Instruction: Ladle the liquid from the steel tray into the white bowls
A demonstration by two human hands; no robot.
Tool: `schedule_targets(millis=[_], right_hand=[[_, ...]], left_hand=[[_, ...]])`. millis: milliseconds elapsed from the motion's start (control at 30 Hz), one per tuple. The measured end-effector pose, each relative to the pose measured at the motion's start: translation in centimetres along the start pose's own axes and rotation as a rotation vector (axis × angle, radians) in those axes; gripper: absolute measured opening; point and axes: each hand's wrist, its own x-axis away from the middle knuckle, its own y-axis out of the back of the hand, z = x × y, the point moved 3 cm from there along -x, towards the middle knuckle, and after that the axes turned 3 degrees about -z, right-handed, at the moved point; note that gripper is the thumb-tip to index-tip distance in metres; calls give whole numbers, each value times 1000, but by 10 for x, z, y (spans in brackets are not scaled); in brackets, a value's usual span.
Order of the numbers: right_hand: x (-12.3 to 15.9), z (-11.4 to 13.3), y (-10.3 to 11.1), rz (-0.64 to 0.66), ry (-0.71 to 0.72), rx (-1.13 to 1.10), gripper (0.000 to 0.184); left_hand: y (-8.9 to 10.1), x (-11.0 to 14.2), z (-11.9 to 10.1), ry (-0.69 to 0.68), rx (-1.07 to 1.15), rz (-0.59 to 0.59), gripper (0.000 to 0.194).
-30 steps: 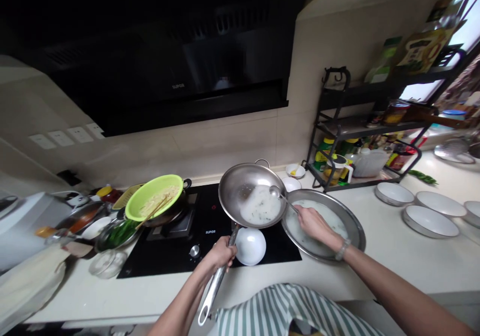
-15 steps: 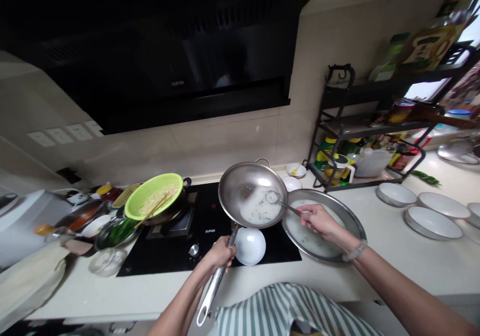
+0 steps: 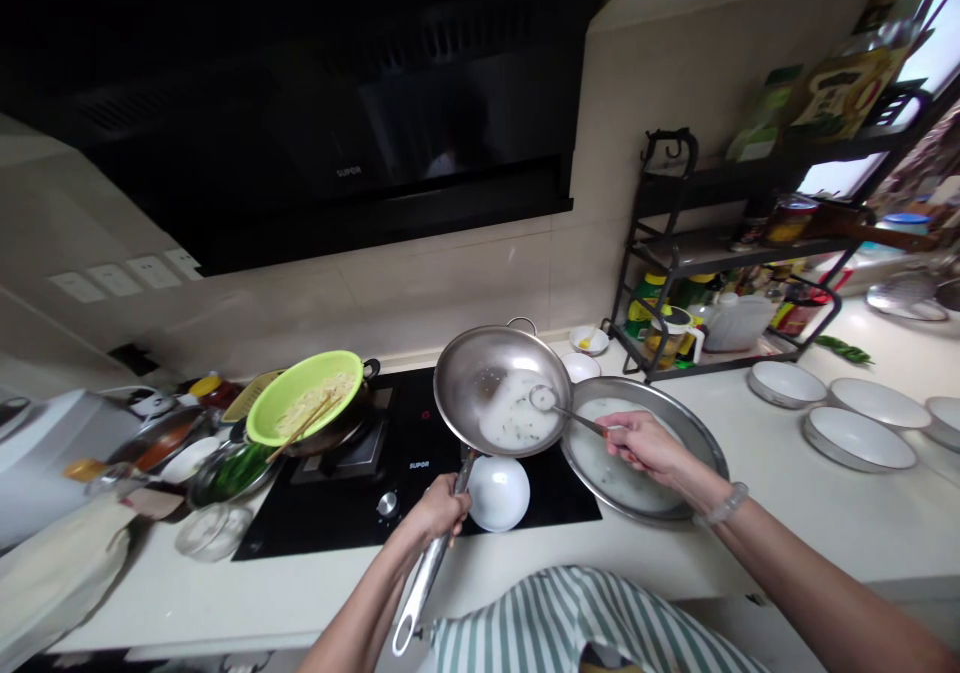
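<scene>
Over the right rear corner of the hob (image 3: 337, 518), the left hand (image 3: 444, 505) had its fingers wrapped round the handle of the wok (image 3: 466, 388), while the right hand (image 3: 646, 445) grasped the ladle (image 3: 576, 418), whose bowl met the green-flecked cloudy liquid (image 3: 517, 431) there. The step in hand looked like stirring or scooping, and the next move seemed to call for a steady wok and level ladle. Similar liquid lay in the steel basin (image 3: 711, 461) at the hob's right edge; a white bowl (image 3: 500, 493) stood by its front edge, and toward its left edge a green basin (image 3: 262, 409) held pale strips (image 3: 306, 415) with chopsticks (image 3: 309, 425) across its rim.

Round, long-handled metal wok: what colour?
The round metal wok is silver-grey, best seen in the head view.
</scene>
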Motion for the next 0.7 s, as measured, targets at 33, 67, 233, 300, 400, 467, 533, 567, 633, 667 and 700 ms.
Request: schedule_targets(millis=[33,67,233,300,400,467,533,567,633,667,700], right_hand=[[0,0,1,-1,-17,-8,31],[1,-1,1,-3,-40,-18,31],[5,0,2,2,-63,-30,33],[7,0,2,7,-69,-39,35],[8,-1,3,4,-72,-51,38],[9,-3,5,5,-73,-64,37],[10,-4,9,15,-71,-90,37],[11,-5,12,22,-67,-106,38],[14,-7,21,24,-60,-129,40],[17,-7,26,18,-58,-135,41],[20,-8,33,8,-56,-136,43]], left_hand=[[0,0,0,0,3,0,14],[0,0,0,-1,7,1,14],[0,0,1,-16,4,1,15],[0,0,2,-15,-4,-6,15],[0,-1,1,-11,-8,-7,15],[0,-1,1,-13,0,-2,15],[0,-1,1,-9,2,-4,15],[0,-2,1,-5,-1,-6,15],[0,-2,2,1,-4,-7,15],[0,-2,2,1,-3,-5,15],[0,-2,2,2,-2,0,16]])
